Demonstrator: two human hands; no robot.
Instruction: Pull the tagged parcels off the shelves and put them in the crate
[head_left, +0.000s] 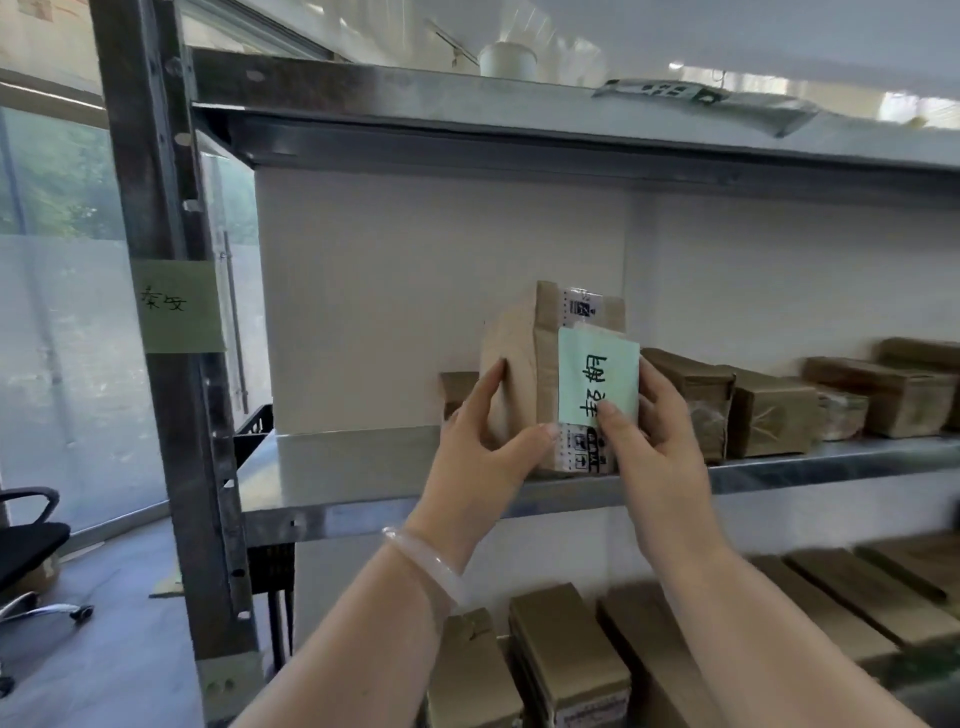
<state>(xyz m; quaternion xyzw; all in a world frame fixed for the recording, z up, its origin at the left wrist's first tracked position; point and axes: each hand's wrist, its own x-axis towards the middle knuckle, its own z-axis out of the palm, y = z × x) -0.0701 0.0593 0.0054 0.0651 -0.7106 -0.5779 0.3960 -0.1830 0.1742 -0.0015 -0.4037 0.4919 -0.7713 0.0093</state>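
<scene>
Brown paper-wrapped parcel (524, 364) with a pale green handwritten tag (597, 374), upright at the front of the middle steel shelf (363, 488), not yet lifted clear
You clasp it from both sides: your left hand (483, 441) curls round its left edge, your right hand (654, 436) round the right, thumb on the tag; the carry to the crate remains

You have two hands in frame: left hand (483, 436), right hand (649, 441). One bracelet (431, 566). Green notes: two, parcel note (597, 379) and post note (179, 306). Middle shelf (363, 478): one upright parcel (524, 364), about six lying parcels (769, 415); far right too blurred for an exact count. Below: at least five boxes (566, 660). One office chair (26, 545).
</scene>
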